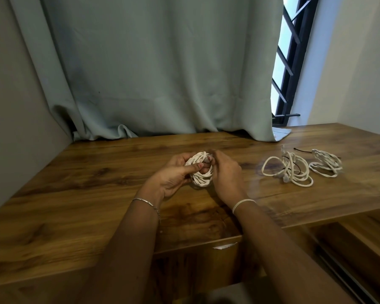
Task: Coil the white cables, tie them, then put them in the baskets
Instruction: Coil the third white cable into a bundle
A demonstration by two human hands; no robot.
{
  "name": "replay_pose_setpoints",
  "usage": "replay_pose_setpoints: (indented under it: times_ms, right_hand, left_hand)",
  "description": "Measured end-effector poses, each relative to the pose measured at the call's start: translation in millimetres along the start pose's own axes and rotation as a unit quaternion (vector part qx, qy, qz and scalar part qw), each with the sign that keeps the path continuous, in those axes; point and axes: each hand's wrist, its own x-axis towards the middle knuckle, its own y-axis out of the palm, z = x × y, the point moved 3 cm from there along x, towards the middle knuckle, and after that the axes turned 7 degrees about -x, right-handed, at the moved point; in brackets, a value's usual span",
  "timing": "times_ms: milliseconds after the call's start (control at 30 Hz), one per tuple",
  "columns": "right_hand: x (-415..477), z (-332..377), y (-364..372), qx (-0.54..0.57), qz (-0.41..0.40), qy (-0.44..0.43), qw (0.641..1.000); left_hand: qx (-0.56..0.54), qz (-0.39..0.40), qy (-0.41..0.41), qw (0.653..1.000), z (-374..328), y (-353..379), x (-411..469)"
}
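A coiled white cable (201, 175) is held just above the middle of the wooden table (97, 183). My left hand (173, 175) grips the coil from the left, thumb across its loops. My right hand (225, 172) holds the coil's right side, its fingertips curled at the top; they are blurred, so what they pinch is unclear. To the right a loose white cable (287, 170) lies spread on the table with a dark tie across it. Further right sits another bunched white cable (326, 164), with a black tie (302, 151) beside it. No basket is in view.
A grey-green curtain (162, 73) hangs down to the table's back edge. A barred window (287, 62) stands at the right. The table's front edge steps back at the right, above a lower wooden surface (349, 238).
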Motion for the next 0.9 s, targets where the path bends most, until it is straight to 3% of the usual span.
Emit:
replay_pose_setpoints:
  times_ms: [233,433,900]
  right_hand:
    - [0.1,-3.0,-2.1,0.031,-0.026,0.019,0.999]
    - [1.5,-5.3,1.3,0.055,-0.025,0.038,0.997]
    - [1.4,-5.1,3.3,0.05,-0.065,0.056,0.995]
  left_hand:
    - [0.082,-0.046,0.049,0.994,2.6,5.0,3.1]
    - [0.225,-0.125,0.114,0.96,4.0,1.8,9.6]
    - [0.198,-0.108,0.142,0.964,0.7,6.9,11.3]
